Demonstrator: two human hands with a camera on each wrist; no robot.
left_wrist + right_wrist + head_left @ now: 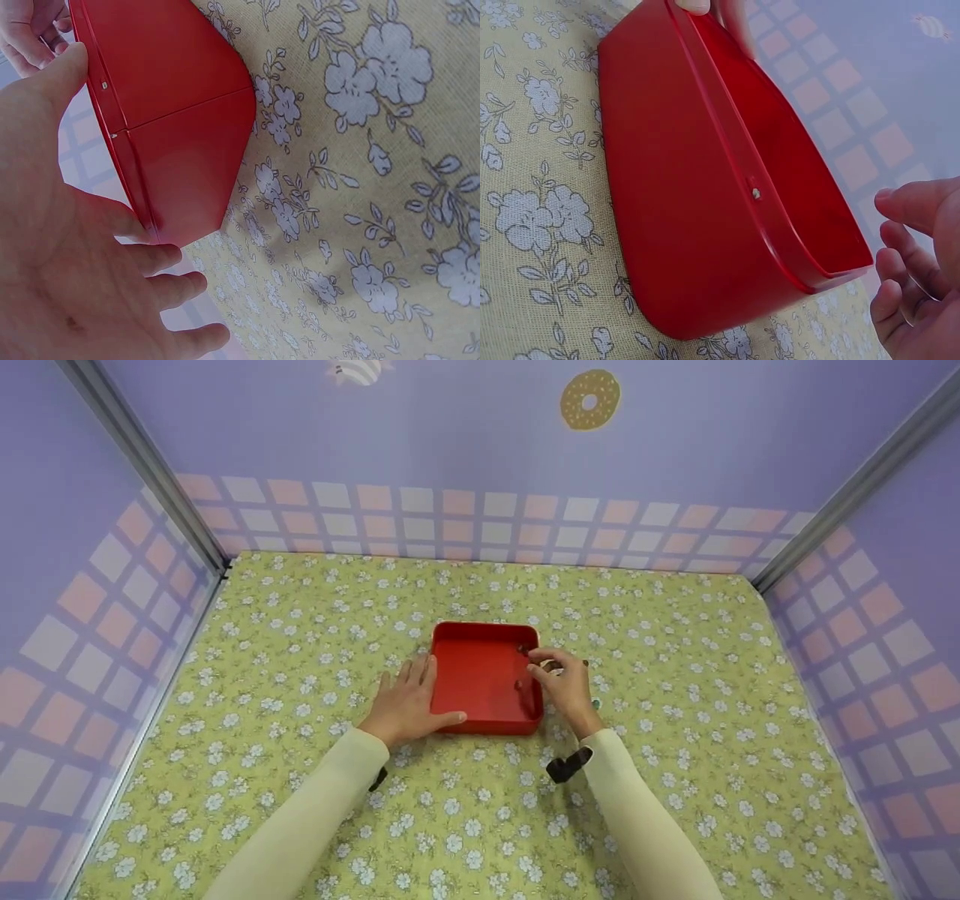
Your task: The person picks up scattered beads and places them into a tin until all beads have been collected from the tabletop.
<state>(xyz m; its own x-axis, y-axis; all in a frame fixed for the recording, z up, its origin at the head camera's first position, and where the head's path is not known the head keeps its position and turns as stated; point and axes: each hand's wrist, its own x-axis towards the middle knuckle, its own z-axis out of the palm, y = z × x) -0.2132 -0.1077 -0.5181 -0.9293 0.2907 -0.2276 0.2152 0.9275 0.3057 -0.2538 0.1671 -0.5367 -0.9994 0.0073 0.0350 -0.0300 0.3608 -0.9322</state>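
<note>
A shallow red box [480, 675] with rounded corners and an open top sits on the floral cloth. My left hand [406, 701] rests on its left rim, fingers straight and thumb laid over the near edge. At the right rim is my right hand [566, 687], its fingers loosely bent; in the right wrist view a gap shows between thumb and fingertips with nothing in it. Small dark brown spots, one of them a spot [518, 685] on the box floor, show along the right inner side, too small to name.
A yellow-green cloth [300, 750] with white flowers covers the table. Beside the right hand are a small brown bit [586, 662] and a small green bit [596, 703]. Purple walls [480, 435] with pink and white squares enclose the back and sides.
</note>
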